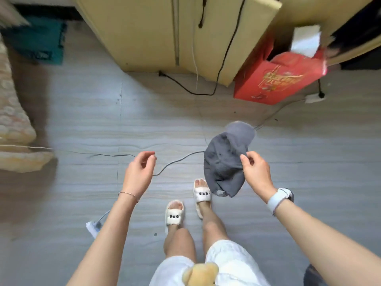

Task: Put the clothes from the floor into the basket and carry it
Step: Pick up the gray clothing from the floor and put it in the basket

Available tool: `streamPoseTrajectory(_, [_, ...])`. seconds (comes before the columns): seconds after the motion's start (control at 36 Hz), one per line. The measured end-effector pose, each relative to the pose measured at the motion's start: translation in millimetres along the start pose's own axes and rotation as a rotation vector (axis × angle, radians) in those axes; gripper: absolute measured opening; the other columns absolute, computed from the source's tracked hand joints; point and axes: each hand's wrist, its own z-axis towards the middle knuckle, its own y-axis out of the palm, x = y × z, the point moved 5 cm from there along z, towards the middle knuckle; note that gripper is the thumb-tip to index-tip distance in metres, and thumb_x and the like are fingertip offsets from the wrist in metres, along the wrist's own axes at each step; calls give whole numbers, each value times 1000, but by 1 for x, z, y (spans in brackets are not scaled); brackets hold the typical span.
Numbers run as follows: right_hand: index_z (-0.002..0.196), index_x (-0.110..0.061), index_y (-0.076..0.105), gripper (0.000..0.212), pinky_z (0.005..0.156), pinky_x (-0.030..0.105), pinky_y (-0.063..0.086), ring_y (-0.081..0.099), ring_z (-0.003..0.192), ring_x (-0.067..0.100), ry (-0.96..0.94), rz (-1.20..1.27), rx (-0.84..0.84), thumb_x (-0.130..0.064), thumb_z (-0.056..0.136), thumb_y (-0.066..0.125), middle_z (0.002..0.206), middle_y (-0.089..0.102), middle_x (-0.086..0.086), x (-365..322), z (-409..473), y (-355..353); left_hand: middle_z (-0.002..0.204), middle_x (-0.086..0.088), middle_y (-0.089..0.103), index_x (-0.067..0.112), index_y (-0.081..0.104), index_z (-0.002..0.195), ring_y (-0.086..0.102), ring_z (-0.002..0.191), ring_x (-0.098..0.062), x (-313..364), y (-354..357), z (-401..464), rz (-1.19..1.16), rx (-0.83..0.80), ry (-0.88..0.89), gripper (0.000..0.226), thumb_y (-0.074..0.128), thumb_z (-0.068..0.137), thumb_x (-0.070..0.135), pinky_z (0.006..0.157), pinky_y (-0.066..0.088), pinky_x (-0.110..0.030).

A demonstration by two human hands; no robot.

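A dark grey garment [224, 162] hangs crumpled in the air above the floor, just right of centre. My right hand [256, 170] pinches its right edge between thumb and fingers; a pale watch sits on that wrist. My left hand [140, 172] hovers to the left of the garment, apart from it, fingers loosely curled with nothing in them. No basket shows in the view.
A black cable [175, 162] snakes across the grey floor [82, 112] under my hands. A yellow cabinet [156, 32] stands ahead, a red box [276, 79] to its right, a power strip [313, 98] beside that. A patterned bed edge [14, 129] lies at left, a teal crate [39, 40] far left. My slippered feet [185, 205] stand below.
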Motion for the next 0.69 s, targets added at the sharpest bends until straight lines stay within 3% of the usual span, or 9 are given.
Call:
streamPoseTrajectory(0.06, [86,4,58,20,64,28,27,56,83,37,-11,31,69,-14,91,50,76,56,11,-5,-24,-42,92,-9,65,13,60,102,63,95,-28,17,-19,-28,-22,26,50,29,46,81,28,90,48,-42])
streamPoseTrajectory(0.11, [87,5,58,21,61,27,23,56,82,36,-28,39,137,-14,91,50,76,57,13,-7,-50,-77,93,-11,64,13,59,101,62,93,-28,27,-32,-53,-52,46,93,17,48,89,19,79,49,-31])
streamPoseTrajectory(0.22, [89,8,59,24,66,35,33,57,85,41,-9,27,208,-15,90,52,87,65,29,2,-117,-121,92,-10,62,4,59,106,59,87,-26,34,-40,-99,-89,17,140,21,43,93,10,71,47,-20])
streamPoseTrajectory(0.28, [88,8,58,25,69,41,38,56,84,43,32,28,267,-16,90,52,87,64,30,16,-156,-133,89,-8,61,5,58,105,59,79,-24,36,-38,-121,-84,-28,172,21,42,93,10,62,45,-8])
streamPoseTrajectory(0.33, [88,8,58,24,70,41,37,56,85,43,96,46,356,-15,90,52,87,65,30,34,-197,-140,92,-10,61,4,58,106,58,74,-15,37,-31,-142,-64,-93,203,21,41,94,10,57,43,-4])
streamPoseTrajectory(0.47, [85,4,56,16,64,31,27,52,78,33,268,169,540,-9,91,50,82,61,21,99,-299,-148,91,-13,64,8,59,99,61,77,-23,38,4,-187,78,-288,241,16,44,93,13,65,48,-14])
streamPoseTrajectory(0.53, [83,2,55,15,63,29,24,52,79,33,343,195,590,-9,91,49,79,56,14,131,-340,-151,88,-12,66,12,60,94,63,82,-27,42,25,-206,175,-378,274,13,49,90,19,78,51,-28])
streamPoseTrajectory(0.58, [86,4,57,16,61,28,21,54,82,36,425,206,641,-8,91,49,80,58,17,164,-379,-155,87,-10,67,16,59,92,65,86,-28,51,49,-226,262,-453,324,12,49,90,21,86,48,-40])
streamPoseTrajectory(0.69, [92,7,59,18,65,28,25,55,89,41,586,256,731,-7,91,49,95,65,29,228,-449,-163,92,-9,67,15,58,96,64,85,-25,73,111,-277,394,-589,477,13,46,93,17,83,49,-37])
